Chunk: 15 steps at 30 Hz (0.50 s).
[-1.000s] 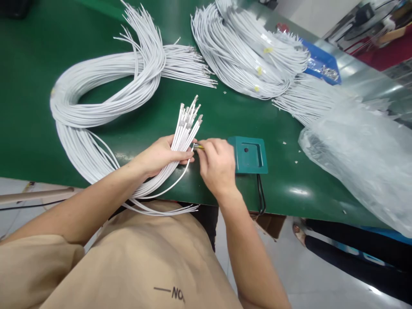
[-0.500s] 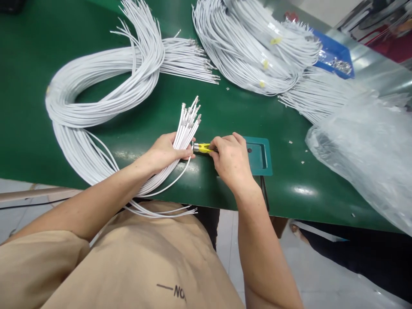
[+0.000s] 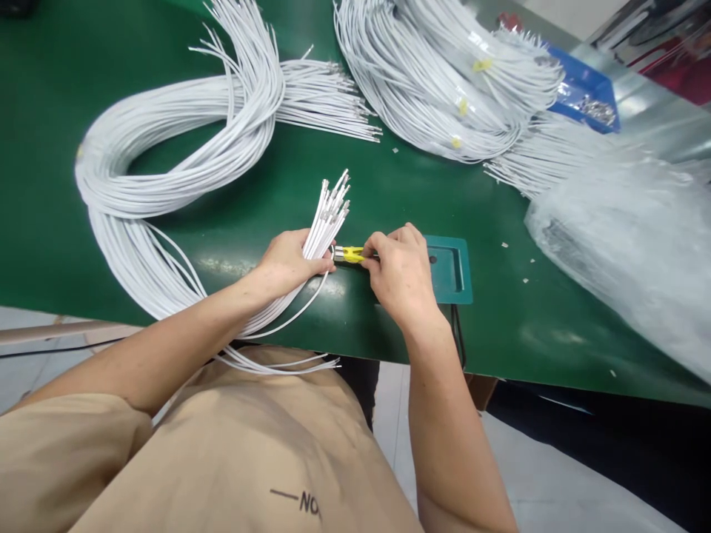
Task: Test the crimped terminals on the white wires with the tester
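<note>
Yellow piece (image 3: pixel 351 254) with a metal tip sits between both hands, pinched in the closed fingers of right hand (image 3: pixel 401 270). Left hand (image 3: pixel 289 260) is clenched round a bundle of white cables (image 3: pixel 325 218), connector ends fanning upward beyond it. Teal fixture block (image 3: pixel 452 270) lies just behind the right hand; coiled white cables (image 3: pixel 167 141) well beyond the left.

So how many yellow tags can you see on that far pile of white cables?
3, all on the far cable pile: upper one, middle one, lowest one. More may be hidden.
</note>
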### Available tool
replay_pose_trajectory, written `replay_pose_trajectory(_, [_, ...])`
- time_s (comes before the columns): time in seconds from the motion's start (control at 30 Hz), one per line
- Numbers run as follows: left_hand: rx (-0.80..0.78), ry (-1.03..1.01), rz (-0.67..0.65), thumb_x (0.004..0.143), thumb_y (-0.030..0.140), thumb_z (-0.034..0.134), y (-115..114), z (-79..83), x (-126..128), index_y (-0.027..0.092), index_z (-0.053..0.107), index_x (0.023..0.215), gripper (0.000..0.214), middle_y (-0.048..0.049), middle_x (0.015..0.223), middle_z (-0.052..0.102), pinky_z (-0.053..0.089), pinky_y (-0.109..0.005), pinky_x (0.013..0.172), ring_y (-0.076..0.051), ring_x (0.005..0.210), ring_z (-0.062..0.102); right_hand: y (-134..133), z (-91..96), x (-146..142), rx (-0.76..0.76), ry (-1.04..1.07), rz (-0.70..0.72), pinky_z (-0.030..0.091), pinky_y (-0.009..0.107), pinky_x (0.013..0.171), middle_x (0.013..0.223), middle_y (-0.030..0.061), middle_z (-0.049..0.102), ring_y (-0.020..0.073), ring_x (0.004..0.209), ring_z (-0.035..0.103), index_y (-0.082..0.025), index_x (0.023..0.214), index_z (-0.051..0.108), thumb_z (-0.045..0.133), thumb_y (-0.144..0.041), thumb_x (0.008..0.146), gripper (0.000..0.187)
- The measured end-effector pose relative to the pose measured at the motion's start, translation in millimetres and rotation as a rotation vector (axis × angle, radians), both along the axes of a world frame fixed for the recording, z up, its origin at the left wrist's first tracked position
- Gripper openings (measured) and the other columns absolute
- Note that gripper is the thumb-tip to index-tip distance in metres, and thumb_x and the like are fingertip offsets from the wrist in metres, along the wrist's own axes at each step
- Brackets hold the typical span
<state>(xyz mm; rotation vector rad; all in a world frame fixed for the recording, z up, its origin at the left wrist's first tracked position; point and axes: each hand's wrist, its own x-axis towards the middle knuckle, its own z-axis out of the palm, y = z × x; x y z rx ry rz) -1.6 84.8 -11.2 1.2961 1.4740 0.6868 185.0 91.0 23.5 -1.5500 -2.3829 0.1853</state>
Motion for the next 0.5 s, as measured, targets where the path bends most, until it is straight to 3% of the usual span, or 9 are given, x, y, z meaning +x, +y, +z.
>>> replay_pose_trajectory(0.1, [0.004, -0.003, 0.006, 0.06, 0.029, 0.074, -0.2, -0.3, -1.1, 0.019, 0.069, 0.096, 0.038, -0.0025, 0.078, 0.073, 0.05, -0.036, 0.077, -0.023, 0.077, 0.068, -7.4, 10.3, -3.4, 0.031, 0.077, 0.0, 0.032, 0.044, 0.097, 0.1, 0.0075, 0.065, 0.0243, 0.099, 0.05, -0.019, 0.096, 0.059, 0.053, -0.02, 0.084, 0.014])
replay_pose_trajectory(0.17, [-0.001, -0.009, 0.02, 0.059, 0.029, 0.074, 0.2, 0.8, -1.9, 0.018, 0.069, 0.096, 0.039, -0.0024, 0.078, 0.073, 0.05, -0.035, 0.077, -0.023, 0.075, 0.068, -16.9, 14.9, -9.5, 0.061, 0.131, -0.004, 0.033, 0.041, 0.095, 0.107, 0.0075, 0.064, 0.0231, 0.101, 0.051, -0.019, 0.1, 0.058, 0.05, -0.023, 0.088, 0.016])
replay_pose_trajectory(0.23, [0.004, 0.002, 0.039, 0.058, 0.029, 0.074, 0.3, 3.6, -3.1, 0.017, 0.07, 0.094, 0.038, -0.0022, 0.079, 0.072, 0.05, -0.034, 0.077, -0.022, 0.076, 0.067, -30.1, 14.4, -19.4, 0.058, 0.151, 0.028, 0.035, 0.038, 0.089, 0.1, 0.007, 0.065, 0.0216, 0.095, 0.052, -0.019, 0.098, 0.059, 0.044, -0.025, 0.092, 0.017])
replay_pose_trajectory(0.33, [0.001, -0.022, 0.086, 0.057, 0.028, 0.075, -2.6, 9.9, -5.7, 0.016, 0.07, 0.092, 0.037, -0.0028, 0.084, 0.072, 0.049, -0.032, 0.077, -0.022, 0.08, 0.066, -53.6, 3.3, -39.1, 0.026, 0.1, 0.184, 0.034, 0.036, 0.076, 0.086, 0.0063, 0.065, 0.0205, 0.084, 0.05, -0.019, 0.088, 0.061, 0.04, -0.024, 0.093, 0.022])
replay_pose_trajectory(0.5, [-0.016, -0.251, 0.091, 0.061, 0.025, 0.074, -13.9, 18.2, -9.9, 0.016, 0.067, 0.103, 0.043, -0.003, 0.087, 0.07, 0.049, -0.029, 0.07, -0.016, 0.07, 0.063, -81.0, -17.3, -65.5, 0.065, -0.018, 0.354, 0.03, 0.035, 0.067, 0.076, 0.0048, 0.06, 0.0206, 0.078, 0.045, -0.019, 0.073, 0.057, 0.04, -0.015, 0.09, 0.024])
